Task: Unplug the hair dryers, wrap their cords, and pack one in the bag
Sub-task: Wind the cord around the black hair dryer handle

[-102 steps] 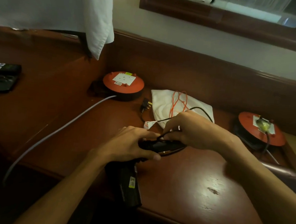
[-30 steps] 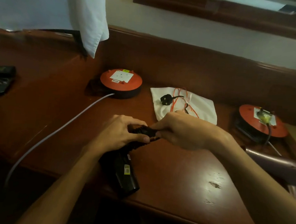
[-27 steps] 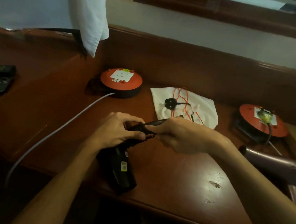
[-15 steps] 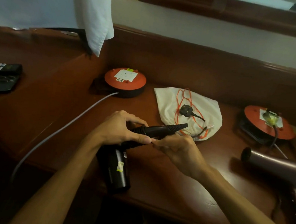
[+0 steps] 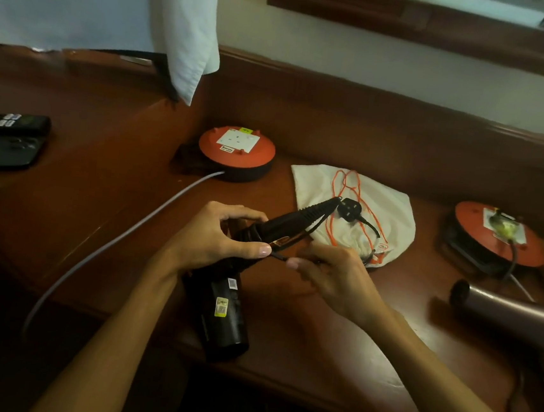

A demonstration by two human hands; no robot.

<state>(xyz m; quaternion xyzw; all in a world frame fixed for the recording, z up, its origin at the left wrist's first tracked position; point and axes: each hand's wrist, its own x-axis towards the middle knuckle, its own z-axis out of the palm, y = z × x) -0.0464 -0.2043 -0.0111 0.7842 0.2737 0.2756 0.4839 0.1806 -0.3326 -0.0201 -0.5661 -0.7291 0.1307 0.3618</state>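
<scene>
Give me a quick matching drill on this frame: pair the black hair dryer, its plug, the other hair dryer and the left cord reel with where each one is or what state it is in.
Things:
1. black hair dryer
2. black plug
3. mauve hair dryer
4. left cord reel

Places or states:
A. lying on the white drawstring bag
B. socket face bare, nothing plugged in
C. held in the grip of the left hand
D. lying on the desk at the right edge, no hand on it

Pairs: 1-C, 2-A, 3-D, 4-B
</scene>
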